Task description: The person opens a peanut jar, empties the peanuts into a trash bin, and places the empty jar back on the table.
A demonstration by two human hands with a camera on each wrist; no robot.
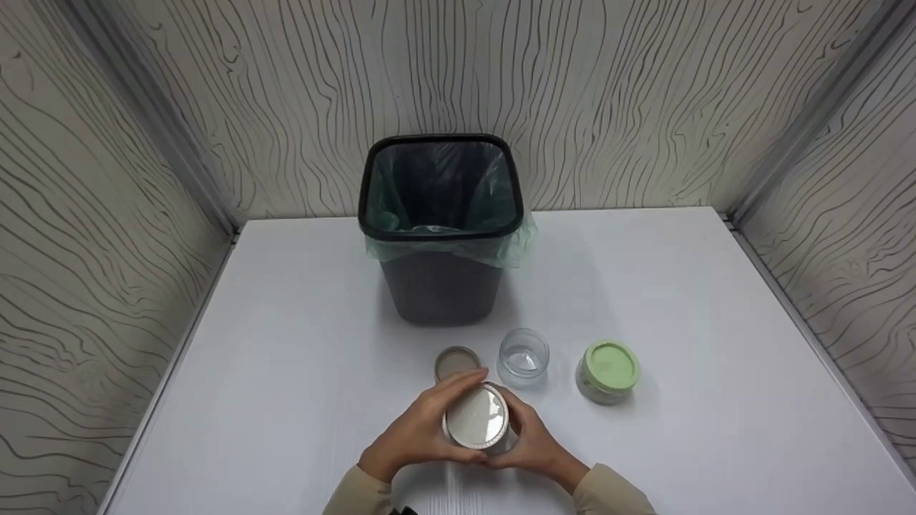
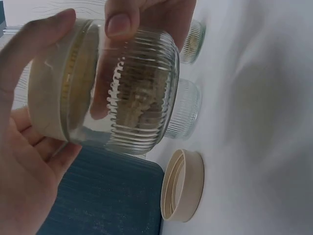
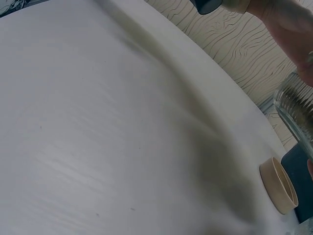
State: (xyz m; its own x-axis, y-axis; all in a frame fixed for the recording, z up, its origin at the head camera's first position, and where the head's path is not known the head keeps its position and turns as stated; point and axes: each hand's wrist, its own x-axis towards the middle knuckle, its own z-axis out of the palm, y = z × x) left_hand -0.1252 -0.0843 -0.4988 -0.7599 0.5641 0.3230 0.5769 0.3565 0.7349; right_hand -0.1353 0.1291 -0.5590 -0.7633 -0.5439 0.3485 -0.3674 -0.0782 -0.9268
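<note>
- Both hands are on the clear ribbed-glass jar [image 2: 146, 93] at the lower middle of the head view; it looks held just off the white tabletop [image 1: 286, 400], lid uppermost.
- Left hand [image 1: 421, 429]: thumb and fingers wrap the rim of the jar's round beige lid [image 1: 475, 418]. Right hand [image 1: 535, 442]: curled about the glass body, thumb on the near side.
- Danger spot, I'd say: those ribs give some bite, but a weak hold on the smooth upper glass could let the jar spin with the lid, or slip.
- If the lid comes free suddenly while the jar tips, the brownish stuff inside could spill; the wrist view shows it low in the glass, too blurred to name.
- Close quarters, too! A loose beige lid [image 1: 456, 362] lies open side up just beyond the left fingers, and a sideways knock could send it skidding.
- Next to it, an open clear glass jar [image 1: 524, 355] looks empty; a stray right knuckle might topple it.
- Right of centre sits a glass jar with a pale-green lid [image 1: 611, 366], closed, something yellowish-brown within.
- Upper middle: a dark grey bin [image 1: 445, 290] with a translucent green liner [image 1: 521, 247]; its bottom is too dark to read.
</note>
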